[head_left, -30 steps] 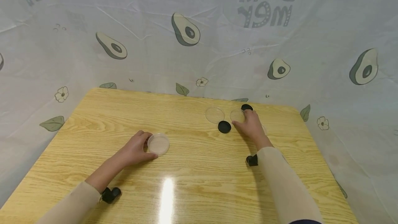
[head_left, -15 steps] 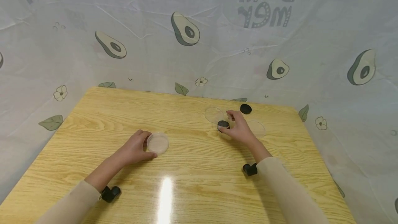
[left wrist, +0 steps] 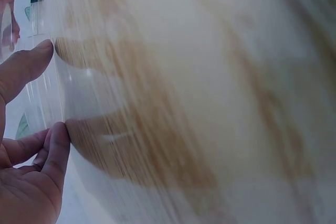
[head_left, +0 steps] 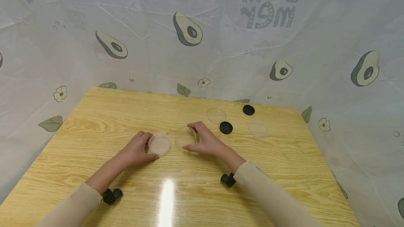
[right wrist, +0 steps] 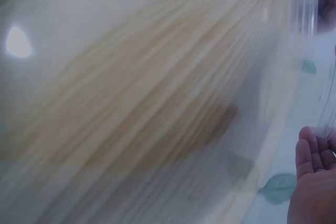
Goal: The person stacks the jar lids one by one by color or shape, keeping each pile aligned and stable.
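In the head view my left hand [head_left: 136,151] holds a clear round dish [head_left: 159,145], like a petri dish, thumb on the near side and fingers on the far side. The left wrist view shows its clear side wall [left wrist: 47,95] low at the wood surface. To its right, my right hand [head_left: 206,141] grips a second clear round piece [head_left: 183,139] of the same kind by its edge. A narrow gap separates the two in the head view. The right wrist view shows my right fingers [right wrist: 310,150] under the edge of this tilted piece [right wrist: 328,108].
Two more clear round pieces lie on the wooden table [head_left: 110,115], one farther back [head_left: 216,115] and one at the right [head_left: 258,130]. Near them are two black discs, the front disc [head_left: 226,128] and the back disc [head_left: 248,110]. A printed curtain [head_left: 148,69] hangs behind.
My right hand has carried the clear round piece leftward from beside the back black disc, past the front one, close to the left dish. My left hand has stayed in place, holding its dish.
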Tool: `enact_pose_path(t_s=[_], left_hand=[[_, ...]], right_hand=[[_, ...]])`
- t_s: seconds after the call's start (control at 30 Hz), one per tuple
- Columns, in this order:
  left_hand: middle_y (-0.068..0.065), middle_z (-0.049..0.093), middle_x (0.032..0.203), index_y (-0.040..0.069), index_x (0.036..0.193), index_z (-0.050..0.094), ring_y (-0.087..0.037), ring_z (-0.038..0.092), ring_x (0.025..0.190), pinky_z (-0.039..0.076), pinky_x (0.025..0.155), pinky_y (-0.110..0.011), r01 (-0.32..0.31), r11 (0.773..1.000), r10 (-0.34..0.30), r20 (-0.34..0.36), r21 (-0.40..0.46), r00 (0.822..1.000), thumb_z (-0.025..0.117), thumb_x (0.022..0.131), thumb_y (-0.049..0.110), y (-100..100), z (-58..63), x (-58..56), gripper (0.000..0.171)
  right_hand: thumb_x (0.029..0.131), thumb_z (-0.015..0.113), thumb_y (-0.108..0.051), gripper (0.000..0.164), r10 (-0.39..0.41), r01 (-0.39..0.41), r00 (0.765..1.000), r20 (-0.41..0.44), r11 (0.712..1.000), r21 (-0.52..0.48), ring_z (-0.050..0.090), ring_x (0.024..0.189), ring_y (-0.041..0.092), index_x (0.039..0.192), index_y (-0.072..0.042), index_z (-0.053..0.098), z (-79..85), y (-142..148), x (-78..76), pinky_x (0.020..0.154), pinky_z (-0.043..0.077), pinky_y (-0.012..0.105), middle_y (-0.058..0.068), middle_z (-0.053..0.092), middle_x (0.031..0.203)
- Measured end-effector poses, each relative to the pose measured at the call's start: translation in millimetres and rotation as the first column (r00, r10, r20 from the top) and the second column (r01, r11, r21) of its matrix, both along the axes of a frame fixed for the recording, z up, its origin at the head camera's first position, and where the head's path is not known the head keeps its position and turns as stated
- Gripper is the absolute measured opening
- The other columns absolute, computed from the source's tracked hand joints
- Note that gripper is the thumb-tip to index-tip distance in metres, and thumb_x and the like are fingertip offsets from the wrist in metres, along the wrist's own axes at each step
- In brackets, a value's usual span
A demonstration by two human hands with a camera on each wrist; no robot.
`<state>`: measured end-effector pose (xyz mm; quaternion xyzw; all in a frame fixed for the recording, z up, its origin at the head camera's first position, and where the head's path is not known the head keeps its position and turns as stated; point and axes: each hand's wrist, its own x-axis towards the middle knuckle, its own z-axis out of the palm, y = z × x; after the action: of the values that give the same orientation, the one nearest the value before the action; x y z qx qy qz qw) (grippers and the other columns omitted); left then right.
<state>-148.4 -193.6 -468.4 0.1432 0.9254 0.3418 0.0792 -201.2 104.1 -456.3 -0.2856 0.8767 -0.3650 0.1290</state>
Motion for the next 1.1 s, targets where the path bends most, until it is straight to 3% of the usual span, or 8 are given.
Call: enact_pose_path(t_s=[0.17, 0.47, 1.1], left_hand=[[-0.017, 0.058, 0.110, -0.008, 0.129, 0.060, -0.023, 0.057, 0.095, 0.052, 0.085, -0.041, -0.006, 1.000, 0.006, -0.001, -0.001, 1.000, 0.092, 0.080, 0.028, 0.1, 0.0, -1.2, 0.068], [-0.016, 0.058, 0.108, -0.007, 0.127, 0.061, -0.021, 0.055, 0.091, 0.051, 0.082, -0.038, -0.007, 1.000, 0.007, -0.004, 0.003, 1.000, 0.092, 0.081, 0.026, -0.4, -1.7, -1.8, 0.064], [-0.011, 0.054, 0.100, -0.005, 0.121, 0.063, -0.018, 0.047, 0.084, 0.042, 0.071, -0.029, -0.007, 1.000, 0.007, -0.031, 0.005, 0.999, 0.090, 0.083, 0.028, -0.6, -3.9, -0.3, 0.057]], right_hand=[[0.091, 0.083, -0.032, 0.080, 0.045, -0.045, 0.999, -0.004, 0.999, -0.007, 0.050, 0.120, 0.024, 0.154, -0.001, 0.044, 3.2, -25.1, 1.5, 0.108, 0.047, 0.047, 0.015, 0.051, 0.134], [0.093, 0.079, -0.042, 0.079, 0.097, -0.096, 0.995, -0.018, 0.994, 0.058, 0.052, 0.116, 0.019, 0.154, -0.006, 0.045, 1.9, -58.2, 6.6, 0.103, 0.050, 0.039, 0.010, 0.052, 0.136], [0.092, 0.081, -0.040, 0.078, 0.147, -0.139, 0.987, -0.072, 0.985, 0.101, 0.055, 0.128, 0.019, 0.153, -0.004, 0.047, -2.9, -74.9, 11.1, 0.108, 0.051, 0.034, 0.009, 0.052, 0.142]])
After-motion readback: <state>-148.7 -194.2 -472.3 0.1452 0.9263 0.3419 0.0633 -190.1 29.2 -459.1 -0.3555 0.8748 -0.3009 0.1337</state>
